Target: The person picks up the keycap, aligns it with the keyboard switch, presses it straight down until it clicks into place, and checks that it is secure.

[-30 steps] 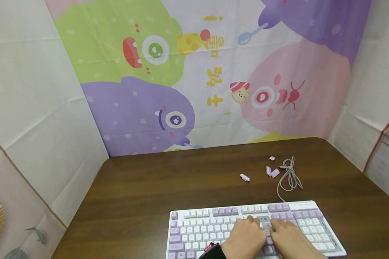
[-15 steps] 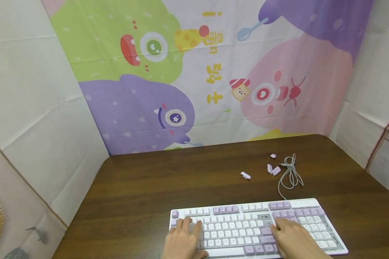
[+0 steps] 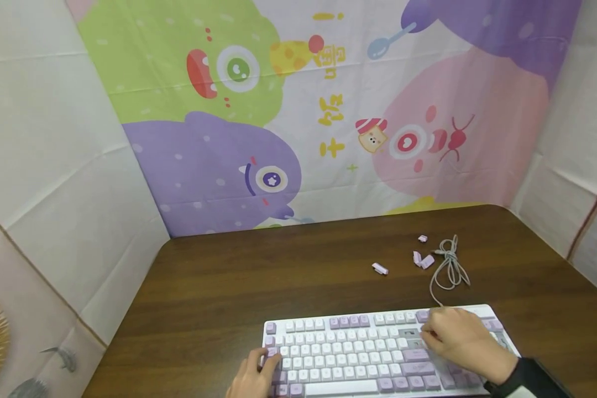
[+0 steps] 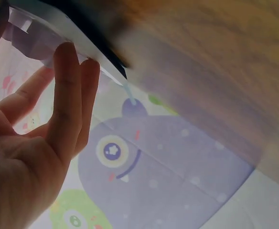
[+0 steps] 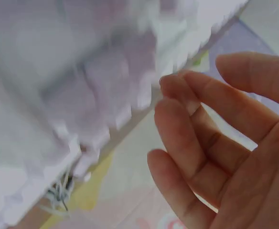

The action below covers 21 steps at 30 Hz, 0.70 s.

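The keyboard (image 3: 345,350) lies on the brown table (image 3: 258,276), its white case filled with white and purple keys, with grey gaps (image 3: 409,333) among them near the right hand (image 3: 460,340). That hand is over the right side, fingers loosely bent and a little apart, holding nothing — whether a fingertip touches a key I cannot tell. The left hand (image 3: 251,377) has its fingers extended and spread, touching the left edge. Behind lie loose keys (image 3: 380,269) and a tied cable (image 3: 450,268).
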{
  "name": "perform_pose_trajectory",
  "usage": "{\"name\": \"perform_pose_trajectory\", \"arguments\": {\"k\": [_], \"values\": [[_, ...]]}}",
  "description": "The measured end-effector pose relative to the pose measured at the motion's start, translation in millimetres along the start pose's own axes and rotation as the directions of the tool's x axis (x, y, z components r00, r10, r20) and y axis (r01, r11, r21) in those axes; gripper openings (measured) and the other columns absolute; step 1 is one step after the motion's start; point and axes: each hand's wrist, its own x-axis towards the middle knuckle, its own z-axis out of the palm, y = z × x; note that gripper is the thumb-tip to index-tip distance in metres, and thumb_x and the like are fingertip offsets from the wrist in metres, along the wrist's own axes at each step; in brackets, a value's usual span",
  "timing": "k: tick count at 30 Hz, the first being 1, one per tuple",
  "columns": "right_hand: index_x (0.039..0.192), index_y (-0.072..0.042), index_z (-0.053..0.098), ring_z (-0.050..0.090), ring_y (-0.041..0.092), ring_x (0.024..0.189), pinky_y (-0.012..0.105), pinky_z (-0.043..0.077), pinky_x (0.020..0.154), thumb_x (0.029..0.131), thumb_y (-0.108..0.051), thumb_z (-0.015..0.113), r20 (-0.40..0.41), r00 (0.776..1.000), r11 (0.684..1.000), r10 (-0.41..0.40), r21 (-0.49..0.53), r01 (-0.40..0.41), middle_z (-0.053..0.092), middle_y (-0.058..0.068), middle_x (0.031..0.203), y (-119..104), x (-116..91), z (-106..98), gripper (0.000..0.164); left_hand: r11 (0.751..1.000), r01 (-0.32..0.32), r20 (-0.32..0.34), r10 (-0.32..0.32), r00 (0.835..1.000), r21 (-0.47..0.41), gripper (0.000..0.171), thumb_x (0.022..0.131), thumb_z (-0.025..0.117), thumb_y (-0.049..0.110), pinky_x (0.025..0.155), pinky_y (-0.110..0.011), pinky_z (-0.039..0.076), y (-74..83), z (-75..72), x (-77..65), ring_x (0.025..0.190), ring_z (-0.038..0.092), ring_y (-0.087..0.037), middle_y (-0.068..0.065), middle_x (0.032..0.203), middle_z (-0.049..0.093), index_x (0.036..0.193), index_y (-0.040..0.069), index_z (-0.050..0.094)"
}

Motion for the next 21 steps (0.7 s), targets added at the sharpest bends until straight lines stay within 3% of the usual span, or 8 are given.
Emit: {"name": "perform_pose_trajectory", "arguments": {"k": [4, 7, 10, 13, 16, 18, 19, 21], "values": [[0.066, -0.014, 0.070, 0.045, 0.006, 0.052, 0.024, 0.031, 0.044, 0.077, -0.017, 0.066, 0.032, 0.997, 0.997, 0.073, 0.018, -0.074, 0.062, -0.006, 0.066, 18.5, 26.2, -16.8, 0.012, 0.993, -0.093, -0.078, 0.099, 0.992, 0.077, 0.054, 0.064, 0.070, 0.052, 0.052, -0.031, 0.045, -5.7, 1.2, -4.0, 0.077, 0.056, -0.017, -0.003, 0.099, 0.057, 0.108, 0.022, 0.060], [0.079, -0.008, 0.071, 0.053, 0.012, 0.058, 0.032, 0.038, 0.046, 0.079, -0.020, 0.066, 0.068, 0.993, 0.996, 0.092, 0.007, -0.093, 0.069, 0.003, 0.078, 37.6, 51.1, -24.1, 0.013, 0.989, -0.106, -0.091, 0.116, 0.989, 0.101, 0.070, 0.055, 0.069, 0.063, 0.052, -0.029, 0.045, -8.3, 1.7, -4.6, 0.077, 0.055, -0.016, -0.002, 0.094, 0.057, 0.111, 0.022, 0.059], [0.087, -0.003, 0.070, 0.053, 0.018, 0.061, 0.037, 0.040, 0.049, 0.082, -0.021, 0.062, 0.110, 0.988, 0.994, 0.110, -0.004, -0.110, 0.069, 0.012, 0.084, 56.4, 80.5, -24.9, 0.020, 0.989, -0.085, -0.116, 0.099, 0.988, 0.122, 0.071, 0.057, 0.068, 0.062, 0.053, -0.031, 0.047, -9.4, 3.1, -4.0, 0.077, 0.056, -0.018, -0.002, 0.092, 0.058, 0.114, 0.020, 0.058], [0.105, 0.004, 0.066, 0.063, 0.031, 0.080, 0.046, 0.048, 0.060, 0.084, -0.020, 0.058, 0.143, 0.982, 0.992, 0.123, -0.028, -0.121, 0.067, 0.023, 0.100, 73.0, 107.2, -19.7, 0.032, 0.992, -0.044, -0.105, 0.056, 0.993, 0.117, 0.061, 0.069, 0.067, 0.049, 0.056, -0.034, 0.048, -8.6, 4.3, -3.1, 0.080, 0.057, -0.021, -0.002, 0.093, 0.057, 0.119, 0.015, 0.056], [0.111, 0.010, 0.061, 0.060, 0.043, 0.098, 0.053, 0.049, 0.075, 0.083, -0.017, 0.058, 0.152, 0.978, 0.989, 0.141, -0.056, -0.133, 0.062, 0.029, 0.109, 87.0, 124.6, -9.7, 0.039, 0.992, -0.041, -0.132, 0.058, 0.990, 0.121, 0.054, 0.071, 0.068, 0.034, 0.058, -0.035, 0.049, -8.2, 8.7, -3.7, 0.081, 0.058, -0.021, -0.002, 0.095, 0.058, 0.119, 0.009, 0.058], [0.113, 0.013, 0.057, 0.056, 0.046, 0.105, 0.055, 0.046, 0.083, 0.082, -0.014, 0.057, 0.156, 0.977, 0.989, 0.145, -0.063, -0.136, 0.059, 0.031, 0.113, 94.7, 132.0, -1.4, 0.041, 0.987, -0.064, -0.216, 0.095, 0.972, 0.145, 0.050, 0.069, 0.069, 0.027, 0.055, -0.032, 0.047, -8.8, 14.4, -4.2, 0.077, 0.057, -0.020, -0.002, 0.094, 0.057, 0.113, 0.006, 0.062], [0.113, 0.014, 0.057, 0.055, 0.047, 0.106, 0.055, 0.045, 0.086, 0.082, -0.013, 0.057, 0.160, 0.976, 0.989, 0.144, -0.064, -0.136, 0.059, 0.032, 0.113, 97.2, 134.8, 2.5, 0.042, 0.983, -0.081, -0.282, 0.126, 0.951, 0.166, 0.050, 0.065, 0.070, 0.026, 0.054, -0.031, 0.046, -9.5, 17.9, -4.4, 0.074, 0.057, -0.019, -0.002, 0.091, 0.057, 0.109, 0.004, 0.064], [0.114, 0.016, 0.055, 0.054, 0.047, 0.109, 0.054, 0.044, 0.089, 0.082, -0.012, 0.055, 0.180, 0.972, 0.988, 0.151, -0.058, -0.143, 0.057, 0.033, 0.115, 100.7, 139.5, 10.0, 0.043, 0.970, -0.105, -0.418, 0.191, 0.888, 0.219, 0.043, 0.061, 0.069, 0.022, 0.050, -0.028, 0.044, -11.8, 25.4, -3.9, 0.067, 0.055, -0.017, -0.002, 0.085, 0.057, 0.100, 0.003, 0.067]]}}
